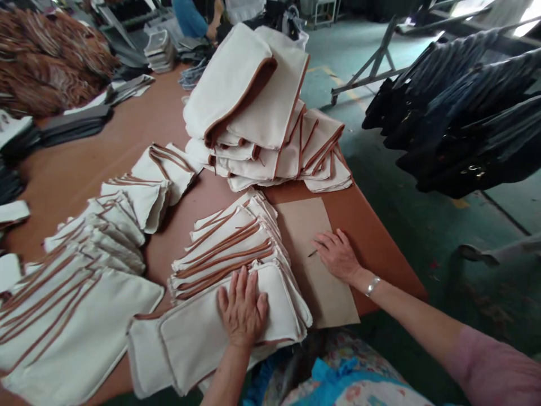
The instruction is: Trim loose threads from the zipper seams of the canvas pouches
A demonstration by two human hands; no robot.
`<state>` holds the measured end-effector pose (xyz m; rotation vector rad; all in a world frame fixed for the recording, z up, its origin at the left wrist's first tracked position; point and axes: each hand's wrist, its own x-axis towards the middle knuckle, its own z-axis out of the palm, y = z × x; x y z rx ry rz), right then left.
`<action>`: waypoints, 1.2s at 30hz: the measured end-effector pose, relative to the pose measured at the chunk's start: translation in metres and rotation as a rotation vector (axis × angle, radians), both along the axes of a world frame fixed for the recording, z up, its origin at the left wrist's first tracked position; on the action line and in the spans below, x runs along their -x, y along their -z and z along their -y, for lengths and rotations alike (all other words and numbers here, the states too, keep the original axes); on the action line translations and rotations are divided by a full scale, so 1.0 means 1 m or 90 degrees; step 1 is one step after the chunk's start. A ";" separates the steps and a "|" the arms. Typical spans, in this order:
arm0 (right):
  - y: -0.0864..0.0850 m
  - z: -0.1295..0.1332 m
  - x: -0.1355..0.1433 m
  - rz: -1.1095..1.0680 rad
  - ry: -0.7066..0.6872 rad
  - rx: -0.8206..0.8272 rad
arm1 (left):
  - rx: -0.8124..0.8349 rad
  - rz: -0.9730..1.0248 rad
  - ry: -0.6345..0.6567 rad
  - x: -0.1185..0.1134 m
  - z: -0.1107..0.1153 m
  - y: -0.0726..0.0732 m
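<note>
My left hand (243, 307) lies flat, fingers stretched, on the nearest off-white fabric panel (194, 338) with brown trim. That panel tops a row of overlapping off-white pieces (230, 237) edged in brown. My right hand (338, 256) rests on a sheet of brown card (308, 225) beside the row. A thin dark pen-like tool (313, 253) pokes out from under its fingers; its exact kind is too small to make out. To the left, a second row of similar off-white pieces (80, 338) lies fanned out.
A tall pile of off-white pieces (249, 96) stands at the brown table's (380, 242) far right. Brown strips (51, 56) are heaped at far left, near dark folded pieces (76, 124). Beyond the right edge, dark bags (460, 129) hang on a metal rack (380, 56).
</note>
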<state>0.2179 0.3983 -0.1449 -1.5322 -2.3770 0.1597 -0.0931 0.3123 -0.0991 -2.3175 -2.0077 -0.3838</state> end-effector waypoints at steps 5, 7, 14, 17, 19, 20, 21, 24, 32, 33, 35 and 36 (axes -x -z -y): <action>0.023 0.010 -0.012 -0.010 0.043 -0.059 | -0.012 0.002 0.000 -0.002 0.003 0.004; 0.027 0.013 -0.014 -0.010 0.046 -0.085 | -0.031 0.001 0.002 -0.003 0.004 0.007; 0.034 0.023 -0.021 -0.111 0.136 -0.109 | -0.143 0.051 0.074 -0.008 0.028 0.003; 0.023 0.049 -0.019 -0.163 0.159 -0.138 | -0.102 0.010 0.196 -0.009 0.059 -0.009; 0.014 0.079 -0.014 -0.208 0.169 -0.159 | -0.034 -0.022 0.261 -0.009 0.081 -0.014; 0.010 0.097 -0.011 -0.230 0.170 -0.167 | -0.007 -0.025 0.275 -0.009 0.090 -0.015; 0.006 0.117 -0.007 -0.249 0.166 -0.172 | 0.009 -0.019 0.276 -0.009 0.097 -0.014; -0.004 0.173 0.008 -0.292 0.121 -0.176 | 0.009 0.016 0.265 -0.011 0.108 -0.013; -0.094 0.240 0.008 -0.392 -0.012 -0.259 | -0.094 0.146 0.174 0.012 0.109 -0.115; -0.114 0.243 0.005 -0.412 -0.020 -0.285 | -0.100 0.163 0.173 0.018 0.114 -0.140; -0.153 0.247 0.002 -0.468 -0.024 -0.328 | -0.082 0.192 0.164 0.028 0.133 -0.191; -0.172 0.250 0.002 -0.511 -0.021 -0.339 | -0.035 0.244 0.157 0.028 0.146 -0.213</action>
